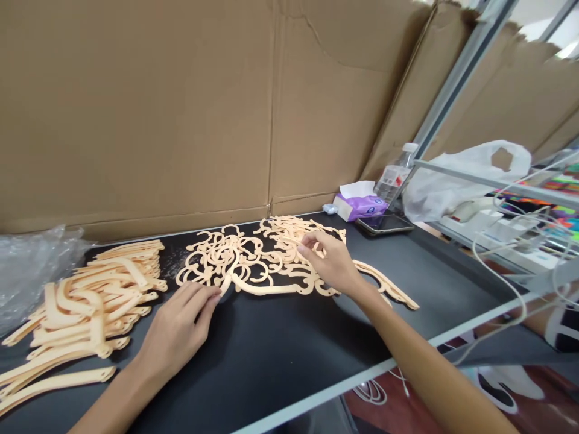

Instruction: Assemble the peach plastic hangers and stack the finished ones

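Observation:
A cream plastic folding hanger [266, 290] lies at the front of a loose pile, its hook up and its two arms spread. My left hand [185, 316] is closed on the end of its left arm, thumb below the fingers. Above the pile of cream hooks [289, 232], my right hand [330, 259] is raised with thumb and fingertips brought together in a pinch. Anything between those fingertips is too small to make out. Several curved hanger arms [108, 295] are heaped left of my left hand. A few hangers or arms [389, 283] lie beyond my right wrist.
A clear plastic bag [36, 271] sits at the far left. Cardboard [181, 108] walls the back. At the right rear are a purple tissue pack [366, 207], a phone [384, 224], a bottle [398, 175] and a white bag [443, 181]. Cables hang along the metal frame.

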Motion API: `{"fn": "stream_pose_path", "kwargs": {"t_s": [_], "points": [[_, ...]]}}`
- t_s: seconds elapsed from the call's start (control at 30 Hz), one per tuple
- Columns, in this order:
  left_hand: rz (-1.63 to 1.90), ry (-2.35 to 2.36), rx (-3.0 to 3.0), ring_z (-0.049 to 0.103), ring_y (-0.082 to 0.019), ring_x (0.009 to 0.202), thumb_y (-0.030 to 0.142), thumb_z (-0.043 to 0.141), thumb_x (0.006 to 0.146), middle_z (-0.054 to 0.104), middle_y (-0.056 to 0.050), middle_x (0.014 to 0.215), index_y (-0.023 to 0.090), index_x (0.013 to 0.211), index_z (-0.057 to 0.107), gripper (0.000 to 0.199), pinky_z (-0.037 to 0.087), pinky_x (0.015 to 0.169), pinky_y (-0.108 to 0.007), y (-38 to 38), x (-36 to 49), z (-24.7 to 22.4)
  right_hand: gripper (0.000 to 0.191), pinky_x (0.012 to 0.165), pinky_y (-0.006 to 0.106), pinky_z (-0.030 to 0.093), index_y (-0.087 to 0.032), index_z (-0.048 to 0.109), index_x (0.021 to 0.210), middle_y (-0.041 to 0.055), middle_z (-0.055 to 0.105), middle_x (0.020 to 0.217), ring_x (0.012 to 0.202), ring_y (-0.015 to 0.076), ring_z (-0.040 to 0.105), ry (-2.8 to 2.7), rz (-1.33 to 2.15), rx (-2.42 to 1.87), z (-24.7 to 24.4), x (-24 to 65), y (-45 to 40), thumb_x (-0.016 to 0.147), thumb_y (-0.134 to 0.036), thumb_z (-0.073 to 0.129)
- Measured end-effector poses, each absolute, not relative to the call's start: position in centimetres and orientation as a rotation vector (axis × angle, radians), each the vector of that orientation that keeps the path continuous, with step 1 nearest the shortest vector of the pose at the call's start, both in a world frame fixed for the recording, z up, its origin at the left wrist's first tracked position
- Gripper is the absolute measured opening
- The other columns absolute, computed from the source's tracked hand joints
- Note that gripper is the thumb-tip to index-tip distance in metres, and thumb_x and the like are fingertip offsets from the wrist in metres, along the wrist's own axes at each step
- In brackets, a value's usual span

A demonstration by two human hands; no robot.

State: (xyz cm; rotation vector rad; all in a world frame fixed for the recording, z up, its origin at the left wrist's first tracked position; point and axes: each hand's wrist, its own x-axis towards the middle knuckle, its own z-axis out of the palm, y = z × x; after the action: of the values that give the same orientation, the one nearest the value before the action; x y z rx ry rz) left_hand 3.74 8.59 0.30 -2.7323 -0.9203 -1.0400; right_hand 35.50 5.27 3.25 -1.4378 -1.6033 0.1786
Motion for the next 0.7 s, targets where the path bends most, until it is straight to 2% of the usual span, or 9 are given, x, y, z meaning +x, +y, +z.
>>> {"fn": "stream_pose_path", "kwargs": {"t_s": [0.1, 0.2, 0.27, 0.4, 0.5, 0.57, 0.7], "points": [[-1.044, -0.938, -2.757, 0.064, -0.019, 0.085, 0.025, 0.051, 0.097, 0.069, -0.006, 0.092, 0.019, 0.098, 0.064, 0.014, 0.049, 0.081, -0.031, 8.6, 3.9, 0.0, 0.02, 0.064, 0.029, 0.049, -0.019, 0.065, 0.089, 0.0026, 0.065, 0.077, 0.068, 0.0153, 0.06, -1.439, 0.513, -1.29, 3.9, 34.2, 4.8, 0.085, -0.038, 0.061], [-1.007, -0.961, -2.773, 0.063, -0.019, 0.083, 0.025, 0.051, 0.097, 0.068, -0.005, 0.09, 0.019, 0.096, 0.064, 0.014, 0.049, 0.079, -0.031, 8.7, 4.0, 0.0, 0.026, 0.047, 0.024, 0.04, -0.018, 0.068, 0.091, -0.0021, 0.056, 0.061, 0.051, 0.0116, 0.05, -1.376, 0.776, -1.224, 4.3, 32.9, 4.6, 0.083, -0.042, 0.063], [-0.997, -0.976, -2.752, 0.063, -0.02, 0.086, 0.024, 0.052, 0.097, 0.067, -0.006, 0.093, 0.019, 0.097, 0.063, 0.012, 0.05, 0.081, -0.032, 8.6, 4.0, 0.2, 0.025, 0.042, 0.022, 0.035, -0.017, 0.069, 0.089, -0.0027, 0.054, 0.06, 0.048, 0.0097, 0.045, -1.411, 0.87, -1.203, 4.6, 31.9, 4.6, 0.083, -0.041, 0.063], [-1.175, -0.99, -2.615, 0.061, -0.023, 0.101, 0.021, 0.053, 0.095, 0.065, -0.009, 0.105, 0.018, 0.11, 0.06, 0.017, 0.048, 0.092, -0.038, 7.9, 4.1, 1.4, 0.022, 0.044, 0.02, 0.037, -0.017, 0.069, 0.1, 0.0004, 0.064, 0.075, 0.053, 0.0084, 0.051, -1.615, 0.91, -1.171, 5.5, 29.0, 5.1, 0.082, -0.03, 0.064], [-1.337, -1.001, -2.587, 0.061, -0.023, 0.105, 0.021, 0.047, 0.097, 0.064, -0.01, 0.109, 0.018, 0.113, 0.057, 0.02, 0.049, 0.093, -0.038, 7.3, 3.9, 2.0, 0.028, 0.052, 0.021, 0.045, -0.018, 0.066, 0.108, -0.001, 0.066, 0.072, 0.057, 0.0101, 0.058, -1.743, 0.965, -1.107, 5.9, 26.2, 5.6, 0.081, -0.024, 0.065], [-1.372, -1.049, -2.623, 0.064, -0.022, 0.1, 0.023, 0.043, 0.098, 0.066, -0.009, 0.107, 0.019, 0.115, 0.057, 0.022, 0.052, 0.088, -0.034, 7.1, 3.9, 2.0, 0.027, 0.055, 0.022, 0.047, -0.019, 0.065, 0.106, -0.0015, 0.067, 0.072, 0.057, 0.0106, 0.06, -1.8, 0.945, -1.048, 5.9, 24.2, 5.9, 0.079, -0.02, 0.065], [-1.411, -1.208, -2.75, 0.068, -0.015, 0.076, 0.024, 0.039, 0.099, 0.071, -0.003, 0.093, 0.02, 0.118, 0.055, 0.025, 0.053, 0.069, -0.025, 6.9, 4.1, 1.5, 0.024, 0.05, 0.02, 0.045, -0.021, 0.062, 0.097, -0.0048, 0.062, 0.069, 0.05, 0.0079, 0.054, -1.739, 0.912, -0.968, 5.0, 21.4, 6.3, 0.075, -0.013, 0.061]]}}
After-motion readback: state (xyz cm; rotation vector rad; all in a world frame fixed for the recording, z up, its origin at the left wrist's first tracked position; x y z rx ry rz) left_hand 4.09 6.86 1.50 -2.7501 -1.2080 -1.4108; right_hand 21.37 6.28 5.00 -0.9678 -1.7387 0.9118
